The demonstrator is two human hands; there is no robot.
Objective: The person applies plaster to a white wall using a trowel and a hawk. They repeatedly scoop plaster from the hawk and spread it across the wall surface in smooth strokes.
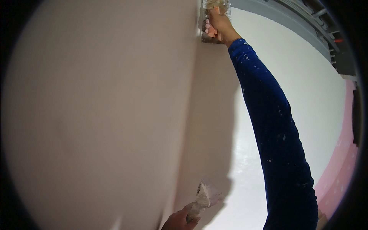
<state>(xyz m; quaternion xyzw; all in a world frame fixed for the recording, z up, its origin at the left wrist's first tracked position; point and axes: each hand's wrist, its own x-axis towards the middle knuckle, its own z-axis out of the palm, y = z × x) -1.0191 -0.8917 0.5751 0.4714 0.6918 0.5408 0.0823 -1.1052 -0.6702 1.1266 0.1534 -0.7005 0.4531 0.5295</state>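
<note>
High up, by the inside corner of two walls, my right hand [221, 23] is closed round the orange handle of a flat plastering trowel [209, 39]. Its metal plate lies at the wall and carries smears of plaster. My right arm, in a blue sleeve [274, 126] flecked with white, reaches up to it. Low in the view, my left hand [183, 219] grips the handle of a putty knife [209, 193]. Whitish putty clings to its broad blade, which points up and to the right. Whether the blade touches the wall I cannot tell.
A smooth wall [103, 107] fills the left side, very close. The white wall [303, 76] ahead meets it at the corner. Grey metal framing [306, 19] runs along the top right. A pink wall strip [339, 168] stands at the far right.
</note>
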